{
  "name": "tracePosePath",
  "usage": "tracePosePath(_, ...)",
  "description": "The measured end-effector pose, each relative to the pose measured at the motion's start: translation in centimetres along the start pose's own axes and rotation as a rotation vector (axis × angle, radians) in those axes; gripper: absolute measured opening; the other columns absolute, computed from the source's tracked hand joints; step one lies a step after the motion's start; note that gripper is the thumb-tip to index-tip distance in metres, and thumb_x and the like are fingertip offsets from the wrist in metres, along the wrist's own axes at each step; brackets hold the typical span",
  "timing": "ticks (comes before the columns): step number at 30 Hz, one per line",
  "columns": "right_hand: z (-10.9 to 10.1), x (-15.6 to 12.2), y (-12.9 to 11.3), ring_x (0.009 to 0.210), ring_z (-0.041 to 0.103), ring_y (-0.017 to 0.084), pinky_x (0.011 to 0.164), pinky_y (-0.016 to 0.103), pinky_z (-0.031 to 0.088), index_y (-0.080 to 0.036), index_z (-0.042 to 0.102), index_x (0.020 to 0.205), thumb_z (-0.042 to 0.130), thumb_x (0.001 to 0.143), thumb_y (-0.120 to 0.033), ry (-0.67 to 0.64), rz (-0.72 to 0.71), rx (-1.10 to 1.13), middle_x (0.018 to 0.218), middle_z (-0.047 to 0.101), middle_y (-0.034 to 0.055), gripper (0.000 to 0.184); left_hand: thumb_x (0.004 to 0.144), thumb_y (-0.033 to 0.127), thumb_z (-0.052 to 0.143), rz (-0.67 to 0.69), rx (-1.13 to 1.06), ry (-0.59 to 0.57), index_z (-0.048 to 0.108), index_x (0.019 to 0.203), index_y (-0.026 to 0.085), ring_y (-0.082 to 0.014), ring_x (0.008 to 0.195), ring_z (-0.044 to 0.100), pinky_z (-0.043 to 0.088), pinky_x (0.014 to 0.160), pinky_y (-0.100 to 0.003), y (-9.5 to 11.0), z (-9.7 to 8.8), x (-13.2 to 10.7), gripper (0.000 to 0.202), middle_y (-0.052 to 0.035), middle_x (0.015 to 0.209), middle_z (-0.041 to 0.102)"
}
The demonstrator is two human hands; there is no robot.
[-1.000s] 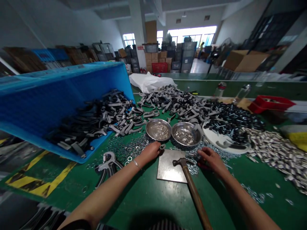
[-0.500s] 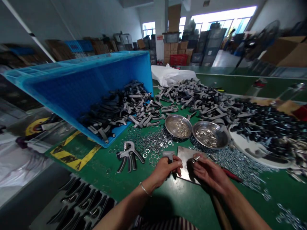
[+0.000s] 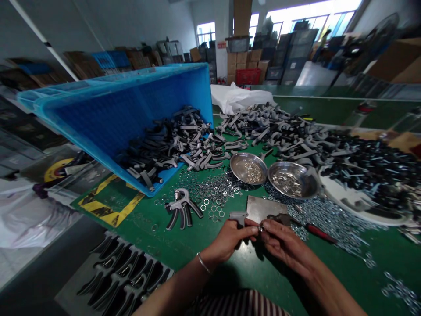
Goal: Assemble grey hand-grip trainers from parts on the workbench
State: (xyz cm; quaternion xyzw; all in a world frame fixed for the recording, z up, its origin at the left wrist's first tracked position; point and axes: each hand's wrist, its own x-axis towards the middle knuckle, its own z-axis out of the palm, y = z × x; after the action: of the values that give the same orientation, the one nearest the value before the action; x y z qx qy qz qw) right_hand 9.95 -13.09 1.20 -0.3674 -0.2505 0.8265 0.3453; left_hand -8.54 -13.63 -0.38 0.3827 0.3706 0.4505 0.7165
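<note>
My left hand [image 3: 226, 241] is closed around a grey and black hand-grip handle [image 3: 238, 216], whose grey end sticks out above the fingers. In my right hand [image 3: 284, 243] a small shiny metal part [image 3: 261, 228] is pinched, mostly covered by fingertips. Both hands meet over the front of a flat metal plate [image 3: 263, 205]. To their left lies a hand gripper with a spring [image 3: 182, 210]. A tool with a red handle [image 3: 320, 232] rests just right of my right hand.
A tipped blue crate [image 3: 131, 105] spills handles at left. Two steel bowls [image 3: 249, 159] [image 3: 292, 166] of small metal parts stand behind the plate. Loose rings [image 3: 215, 202], nuts [image 3: 348, 228] and piled handles [image 3: 283, 127] cover much of the green table. Finished-looking grips [image 3: 121, 272] lie at lower left.
My right hand has moved left, bringing the small metal part against my left hand's fingertips. The handle stays in my left hand. The whole view has shifted slightly.
</note>
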Motion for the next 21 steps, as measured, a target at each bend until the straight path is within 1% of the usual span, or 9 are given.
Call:
tracePosePath(2, -0.3, -0.2, 0.3, 0.053, 0.045, 0.005, 0.046, 0.015, 0.040, -0.017, 0.065, 0.088, 0.076, 0.085, -0.035, 0.031, 0.008, -0.027, 0.072, 0.058, -0.0007, 0.022, 0.080, 0.037, 0.076, -0.012, 0.089, -0.027, 0.073, 0.093, 0.012, -0.0120, 0.067, 0.060, 0.048, 0.067, -0.024, -0.1, 0.0, -0.2, 0.028, -0.0049, 0.079, 0.067)
tracePosePath(5, -1.1, -0.7, 0.3, 0.057, 0.057, 0.010, 0.053, 0.022, 0.048, -0.017, 0.067, 0.098, 0.073, 0.085, -0.045, 0.109, -0.113, -0.343, 0.075, 0.066, 0.0025, 0.031, 0.085, 0.040, 0.067, -0.012, 0.435, -0.027, 0.071, 0.102, 0.015, -0.0154, 0.066, 0.059, 0.048, 0.063, -0.027, 0.7, -0.4, -0.7, 0.030, -0.0054, 0.082, 0.067)
tracePosePath(7, -1.7, -1.4, -0.1, 0.064, 0.063, 0.015, 0.059, 0.026, 0.052, -0.019, 0.067, 0.102, 0.073, 0.083, -0.049, 0.204, -0.230, -0.565, 0.078, 0.069, 0.0031, 0.036, 0.086, 0.035, 0.064, 0.082, 0.743, 0.007, 0.068, 0.111, 0.019, -0.0203, 0.082, 0.062, 0.051, 0.076, -0.032, 1.6, -1.0, -1.0, 0.029, -0.0076, 0.098, 0.067)
tracePosePath(9, -2.2, -2.2, -0.7, 0.074, 0.066, 0.019, 0.065, 0.030, 0.055, -0.021, 0.067, 0.101, 0.073, 0.082, -0.051, 0.280, -0.313, -0.681, 0.085, 0.071, 0.0038, 0.036, 0.088, 0.029, 0.061, 0.191, 0.922, 0.009, 0.065, 0.115, 0.022, -0.0237, 0.102, 0.059, 0.046, 0.094, -0.037, 2.5, -1.9, -1.3, 0.029, -0.0084, 0.111, 0.065)
tracePosePath(11, -2.5, -3.0, -1.1, 0.077, 0.067, 0.020, 0.070, 0.033, 0.056, -0.022, 0.066, 0.101, 0.070, 0.083, -0.052, 0.292, -0.335, -0.697, 0.090, 0.071, 0.0041, 0.035, 0.091, 0.026, 0.056, 0.207, 0.873, -0.018, 0.062, 0.116, 0.021, -0.0232, 0.106, 0.057, 0.044, 0.098, -0.038, 3.0, -2.7, -1.5, 0.026, -0.0081, 0.111, 0.063)
tracePosePath(13, -2.5, -3.4, -1.3, 0.076, 0.069, 0.020, 0.074, 0.035, 0.056, -0.022, 0.064, 0.102, 0.070, 0.084, -0.052, 0.270, -0.318, -0.665, 0.089, 0.072, 0.0038, 0.035, 0.091, 0.026, 0.055, 0.156, 0.653, -0.037, 0.054, 0.123, 0.021, -0.0197, 0.095, 0.059, 0.048, 0.088, -0.034, 3.0, -3.0, -1.5, 0.032, -0.0057, 0.102, 0.061)
tracePosePath(16, -2.0, -3.4, -0.9, 0.080, 0.071, 0.022, 0.078, 0.036, 0.057, -0.022, 0.062, 0.103, 0.073, 0.082, -0.051, 0.251, -0.298, -0.611, 0.088, 0.072, 0.0034, 0.037, 0.086, 0.022, 0.062, 0.067, 0.365, -0.103, 0.041, 0.135, 0.023, -0.0137, 0.075, 0.057, 0.047, 0.069, -0.026, 2.4, -2.6, -1.2, 0.054, -0.0006, 0.093, 0.056)
tracePosePath(18, -1.4, -3.1, -0.5, 0.081, 0.071, 0.021, 0.080, 0.035, 0.056, -0.023, 0.061, 0.103, 0.073, 0.083, -0.051, 0.275, -0.303, -0.564, 0.088, 0.073, 0.0033, 0.036, 0.084, 0.019, 0.061, 0.055, 0.325, -0.117, 0.044, 0.129, 0.023, -0.0119, 0.072, 0.054, 0.043, 0.064, -0.024, 1.9, -1.8, -0.9, 0.048, 0.0003, 0.092, 0.054)
tracePosePath(21, 0.0, -2.7, 0.1, 0.083, 0.072, 0.021, 0.082, 0.035, 0.055, -0.022, 0.060, 0.103, 0.072, 0.083, -0.050, 0.352, -0.334, -0.487, 0.090, 0.074, 0.0037, 0.036, 0.083, 0.012, 0.055, 0.130, 0.455, 0.009, 0.050, 0.116, 0.021, -0.0136, 0.081, 0.054, 0.043, 0.074, -0.027, 1.4, -0.4, -0.6, 0.034, -0.0007, 0.095, 0.055)
